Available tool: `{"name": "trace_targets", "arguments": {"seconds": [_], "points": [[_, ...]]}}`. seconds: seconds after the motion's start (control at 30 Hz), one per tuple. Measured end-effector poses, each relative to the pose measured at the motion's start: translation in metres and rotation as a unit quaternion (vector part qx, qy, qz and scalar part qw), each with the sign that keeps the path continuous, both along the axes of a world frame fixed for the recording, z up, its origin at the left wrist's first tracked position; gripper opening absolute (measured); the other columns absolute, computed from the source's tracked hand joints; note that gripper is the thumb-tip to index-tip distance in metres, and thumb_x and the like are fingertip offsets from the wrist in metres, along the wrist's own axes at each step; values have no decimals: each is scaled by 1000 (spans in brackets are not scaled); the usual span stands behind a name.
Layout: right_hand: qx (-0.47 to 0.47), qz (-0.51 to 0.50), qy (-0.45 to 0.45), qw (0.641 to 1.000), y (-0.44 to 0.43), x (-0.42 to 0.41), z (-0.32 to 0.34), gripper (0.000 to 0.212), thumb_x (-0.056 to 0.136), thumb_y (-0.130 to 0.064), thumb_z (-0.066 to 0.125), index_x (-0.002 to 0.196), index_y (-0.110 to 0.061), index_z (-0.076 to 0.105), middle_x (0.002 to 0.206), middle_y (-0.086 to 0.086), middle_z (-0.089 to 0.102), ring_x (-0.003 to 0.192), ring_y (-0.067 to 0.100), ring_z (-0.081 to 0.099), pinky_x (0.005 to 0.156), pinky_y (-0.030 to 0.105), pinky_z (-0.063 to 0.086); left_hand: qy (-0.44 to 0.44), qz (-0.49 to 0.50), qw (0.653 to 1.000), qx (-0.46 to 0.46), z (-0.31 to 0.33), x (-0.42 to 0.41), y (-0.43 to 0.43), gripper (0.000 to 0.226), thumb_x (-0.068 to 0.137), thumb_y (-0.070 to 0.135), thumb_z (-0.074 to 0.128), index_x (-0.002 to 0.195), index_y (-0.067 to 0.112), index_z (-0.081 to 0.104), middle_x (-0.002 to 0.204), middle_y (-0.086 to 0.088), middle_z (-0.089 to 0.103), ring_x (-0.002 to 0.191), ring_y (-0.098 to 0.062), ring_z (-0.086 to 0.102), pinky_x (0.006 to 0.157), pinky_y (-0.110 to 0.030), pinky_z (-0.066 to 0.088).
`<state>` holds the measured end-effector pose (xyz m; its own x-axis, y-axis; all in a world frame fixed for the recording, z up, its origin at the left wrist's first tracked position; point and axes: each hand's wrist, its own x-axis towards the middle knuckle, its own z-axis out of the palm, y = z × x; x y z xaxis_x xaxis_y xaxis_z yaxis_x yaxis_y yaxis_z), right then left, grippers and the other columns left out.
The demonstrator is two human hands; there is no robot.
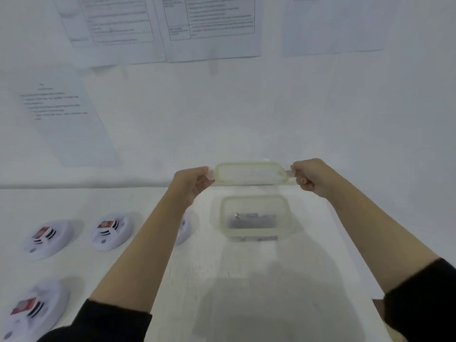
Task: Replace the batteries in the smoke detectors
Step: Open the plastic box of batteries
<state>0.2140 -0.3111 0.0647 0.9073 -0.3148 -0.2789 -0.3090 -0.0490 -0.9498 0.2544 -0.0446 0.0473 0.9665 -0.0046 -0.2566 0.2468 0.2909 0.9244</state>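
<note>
Black sleeves point(98, 322), arms outstretched, L hand point(191, 183) & R hand point(312, 176) fingers point(202, 174) tight on lid point(250, 172) ends above container point(223, 218).

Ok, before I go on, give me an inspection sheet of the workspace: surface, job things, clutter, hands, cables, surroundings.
Surface: white table, shadowed near the person.
Job's things: four smoke detectors at the left, one half hidden behind the left forearm. The container is open, holding dark items too blurred to name. Its lid is held in the air beyond it.
Clutter: brown patch by the right sleeve, too little shown to name.
Hands: left hand and right hand each grip an end tab of the lid.
Cables: nothing seen.
Surroundings: printed sheets on the white wall.
</note>
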Motion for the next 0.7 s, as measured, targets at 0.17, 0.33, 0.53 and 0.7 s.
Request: {"name": "trace_targets", "arguments": {"seconds": [0.17, 0.33, 0.53, 0.7], "points": [[-27, -27, 33, 999, 3, 39, -30, 2, 88, 3, 53, 88, 2, 56, 75, 12, 58, 42, 14, 55, 32, 14, 33, 28, -24, 999, 30, -31, 39, -12, 23, 84, -20, 49, 75, -2, 60, 60, -6, 66, 53, -10, 66, 54, -19, 57], [-57, -43, 79, 994, 2, 53, -56, 7, 88, -5, 55, 90, 1, 58, 88, 15, 60, 48, 17, 51, 40, 19, 36, 61, -41, 996, 45, -62, 46, -18, 26, 87, -19, 47, 72, 0, 57, 54, -4, 63, 56, -16, 63, 51, -19, 56], [-127, 10, 100, 987, 2, 34, -69, 14, 93, -19, 53, 96, -7, 58, 95, 10, 61, 67, 18, 52, 54, 26, 43, 107, -40, 992, 52, -78, 31, -15, 6, 98, 2, 50, 95, 0, 55, 82, -15, 57, 70, -22, 57, 58, -27, 55], [-119, 55, 82, 988, 6, -14, -67, 24, 94, -30, 52, 113, -16, 56, 94, 6, 64, 69, 20, 62, 55, 27, 48, 93, -117, 979, 141, -61, -16, 2, 47, 93, 22, 65, 132, 15, 39, 112, -14, 63, 86, -23, 66, 57, -30, 55]]}}
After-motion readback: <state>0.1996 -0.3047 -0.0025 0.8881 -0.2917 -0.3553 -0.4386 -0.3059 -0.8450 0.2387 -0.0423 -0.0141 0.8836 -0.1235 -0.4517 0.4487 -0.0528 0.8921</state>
